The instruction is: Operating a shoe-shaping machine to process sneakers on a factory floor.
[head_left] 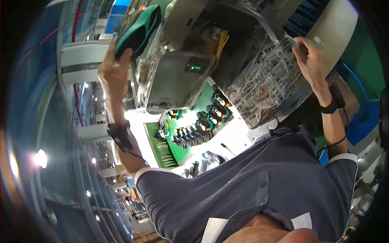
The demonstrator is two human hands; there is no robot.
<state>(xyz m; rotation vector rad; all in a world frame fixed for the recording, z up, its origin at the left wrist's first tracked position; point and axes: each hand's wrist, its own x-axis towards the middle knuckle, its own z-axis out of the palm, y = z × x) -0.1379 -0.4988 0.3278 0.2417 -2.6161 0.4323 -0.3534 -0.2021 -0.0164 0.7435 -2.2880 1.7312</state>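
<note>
At the upper left, my left hand [115, 67] is raised and grips a teal and black shoe [139, 32] by its near end, thumb on one side and fingers on the other. Its far end points up and to the right. My right hand [310, 60] is up at the right, with fingers curled at the edge of clear plastic wrap [263, 77] that covers a machine part. Whether the fingertips pinch the wrap or something behind it is hidden. Both wrists carry dark strapped devices with cables.
Between my arms stands a plastic-wrapped grey machine [170, 81] with a small green-lit display [195, 67]. Yellow strips [222, 43] hang on it. Below, several dark shoes [194, 133] line a green surface [178, 153]. A pen-like object [227, 148] lies on a white tabletop [241, 137].
</note>
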